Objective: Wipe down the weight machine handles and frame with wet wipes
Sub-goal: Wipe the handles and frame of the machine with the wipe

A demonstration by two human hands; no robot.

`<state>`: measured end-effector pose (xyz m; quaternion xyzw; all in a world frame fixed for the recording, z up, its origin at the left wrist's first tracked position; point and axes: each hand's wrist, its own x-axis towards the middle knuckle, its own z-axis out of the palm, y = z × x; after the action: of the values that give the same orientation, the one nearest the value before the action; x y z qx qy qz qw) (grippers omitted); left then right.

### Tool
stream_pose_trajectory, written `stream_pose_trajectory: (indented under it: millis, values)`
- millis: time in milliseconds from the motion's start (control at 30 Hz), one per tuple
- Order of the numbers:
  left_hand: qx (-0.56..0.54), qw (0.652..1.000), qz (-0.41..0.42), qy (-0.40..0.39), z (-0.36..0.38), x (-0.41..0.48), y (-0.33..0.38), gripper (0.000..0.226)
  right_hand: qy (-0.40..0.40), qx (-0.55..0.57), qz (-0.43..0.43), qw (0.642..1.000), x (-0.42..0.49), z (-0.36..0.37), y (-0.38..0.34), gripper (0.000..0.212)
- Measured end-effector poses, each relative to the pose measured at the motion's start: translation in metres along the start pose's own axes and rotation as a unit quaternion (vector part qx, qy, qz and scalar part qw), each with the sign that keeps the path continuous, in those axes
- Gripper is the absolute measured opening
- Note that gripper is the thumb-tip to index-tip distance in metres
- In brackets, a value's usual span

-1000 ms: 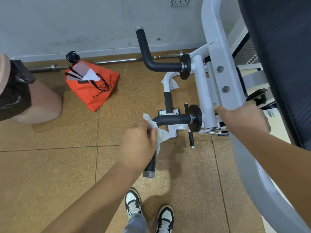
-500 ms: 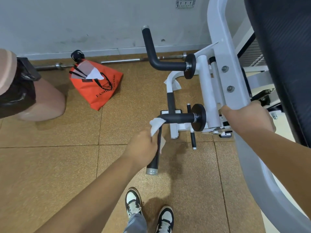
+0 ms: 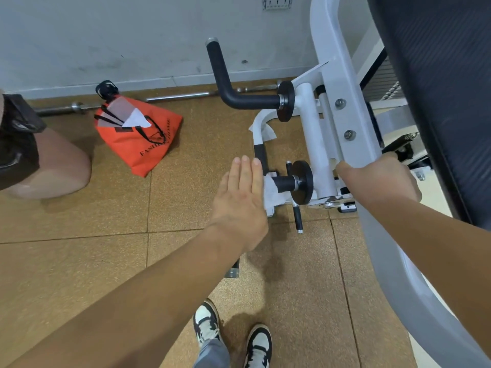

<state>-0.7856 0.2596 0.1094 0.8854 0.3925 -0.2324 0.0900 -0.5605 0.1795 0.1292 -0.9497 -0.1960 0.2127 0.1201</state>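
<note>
Flat, with fingers straight and side by side, the left grip [image 3: 240,200] presses the wet wipe [image 3: 270,193] against the bend of the lower handle [image 3: 285,181] in the head view; nothing on that side is curled round anything. The right grip [image 3: 380,179] is clamped on the white frame [image 3: 345,115], thumb showing on the near edge, the other fingers hidden behind the tube. The wipe is thin, limp and damp, so I judge it will bunch and skid under a flat palm rather than follow the round bar. It wants folding round the handle and pinching from both sides. The handle looks like a stiff bar in a black, grippy sleeve, fixed to the machine at a black disc [image 3: 303,181]. It may turn there, so bracing on the frame seems wise. The wipe peeks out just right of my palm, touching it, between palm and disc. The handle's downward leg runs hidden beneath my wrist, and its metal end cap [image 3: 232,272] shows below the forearm. The upper handle [image 3: 239,99] stands well apart, nearer the wall, touched by neither grip.
</note>
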Motion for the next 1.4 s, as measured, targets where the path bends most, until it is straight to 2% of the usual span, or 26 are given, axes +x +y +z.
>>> stream_pose_trajectory:
  millis: [133, 233, 300, 367, 400, 433, 500, 533, 567, 600, 633, 700, 767, 800, 833, 867, 933, 967, 1000, 1067, 1133, 1233, 1267, 1400]
  values:
    - [0.135, 0.99, 0.032, -0.009, 0.006, -0.027, 0.011, 0.075, 0.0, -0.001, 0.003, 1.0, -0.001, -0.001, -0.001, 0.068]
    - [0.187, 0.973, 0.096, -0.098, 0.008, -0.057, 0.026, 0.074, 0.002, -0.005, 0.003, 1.0, -0.001, 0.0, -0.001, 0.068]
    - [0.112, 0.979, 0.101, -0.135, 0.003, -0.071, 0.029, 0.069, 0.002, -0.002, 0.002, 1.0, -0.001, 0.0, 0.0, 0.067]
    - [-0.067, 0.993, 0.079, -0.06, -0.013, -0.079, 0.027, 0.055, 0.002, 0.004, 0.001, 1.0, -0.001, 0.0, 0.0, 0.066]
    - [-0.178, 0.981, 0.056, -0.044, -0.022, -0.079, 0.024, 0.044, 0.002, 0.008, 0.0, 1.0, -0.001, 0.0, 0.0, 0.065]
    - [-0.295, 0.954, 0.02, -0.055, -0.033, -0.077, 0.021, 0.034, 0.0, 0.011, 0.0, 1.0, -0.002, -0.001, 0.0, 0.064]
    - [-0.526, 0.843, -0.077, -0.08, -0.057, -0.07, 0.01, 0.027, -0.001, 0.016, 0.001, 1.0, -0.001, -0.001, 0.001, 0.064]
    - [-0.604, 0.785, -0.123, -0.061, -0.069, -0.065, 0.005, 0.024, 0.0, 0.017, 0.002, 1.0, 0.0, 0.0, 0.002, 0.064]
    - [-0.652, 0.742, -0.153, -0.025, -0.081, -0.059, -0.001, 0.024, 0.001, 0.016, 0.002, 1.0, 0.001, 0.0, 0.002, 0.064]
    - [-0.671, 0.722, -0.163, 0.025, -0.092, -0.053, -0.006, 0.026, 0.0, 0.014, 0.002, 1.0, 0.002, 0.001, 0.002, 0.064]
    - [-0.659, 0.732, -0.15, 0.084, -0.1, -0.047, -0.009, 0.029, -0.001, 0.012, 0.002, 1.0, 0.002, 0.001, 0.002, 0.064]
    - [-0.559, 0.798, -0.063, 0.217, -0.114, -0.039, -0.009, 0.029, -0.004, 0.011, 0.003, 1.0, 0.003, 0.001, 0.003, 0.063]
    - [-0.381, 0.866, 0.055, 0.319, -0.115, -0.03, -0.003, 0.025, -0.005, 0.012, 0.005, 1.0, 0.005, 0.002, 0.004, 0.063]
    - [-0.28, 0.894, 0.094, 0.336, -0.109, -0.024, 0.001, 0.037, -0.003, 0.011, 0.007, 1.0, 0.006, 0.003, 0.005, 0.063]
    - [-0.186, 0.921, 0.128, 0.318, -0.098, -0.016, 0.006, 0.051, -0.002, 0.011, 0.008, 1.0, 0.007, 0.004, 0.005, 0.065]
    - [-0.101, 0.949, 0.153, 0.257, -0.084, -0.008, 0.011, 0.065, -0.001, 0.01, 0.009, 1.0, 0.008, 0.005, 0.005, 0.067]
    - [0.007, 0.981, 0.183, 0.063, -0.057, 0.0, 0.017, 0.092, -0.001, 0.008, 0.014, 1.0, 0.009, 0.005, 0.005, 0.072]
    - [0.022, 0.981, 0.19, -0.032, -0.046, 0.004, 0.015, 0.106, -0.002, 0.006, 0.016, 1.0, 0.009, 0.005, 0.004, 0.073]
    - [0.026, 0.976, 0.194, -0.094, -0.038, 0.006, 0.012, 0.121, -0.002, 0.006, 0.017, 1.0, 0.01, 0.005, 0.005, 0.073]
    - [0.003, 0.97, 0.196, -0.145, -0.035, 0.012, 0.007, 0.136, 0.0, 0.004, 0.02, 1.0, 0.011, 0.007, 0.005, 0.073]
    - [-0.038, 0.971, 0.19, -0.142, -0.048, 0.019, 0.009, 0.121, 0.001, -0.002, 0.024, 1.0, 0.012, 0.007, 0.005, 0.073]
    - [-0.022, 0.988, 0.151, -0.012, -0.055, 0.036, 0.028, 0.06, 0.004, -0.005, 0.02, 1.0, 0.011, 0.008, 0.005, 0.075]
    - [0.002, 0.993, 0.122, 0.001, -0.052, 0.041, 0.038, 0.05, 0.006, -0.004, 0.02, 1.0, 0.011, 0.008, 0.005, 0.074]
    - [0.088, 0.995, 0.047, -0.027, -0.031, 0.053, 0.061, 0.045, 0.006, -0.005, 0.026, 1.0, 0.012, 0.008, 0.005, 0.071]
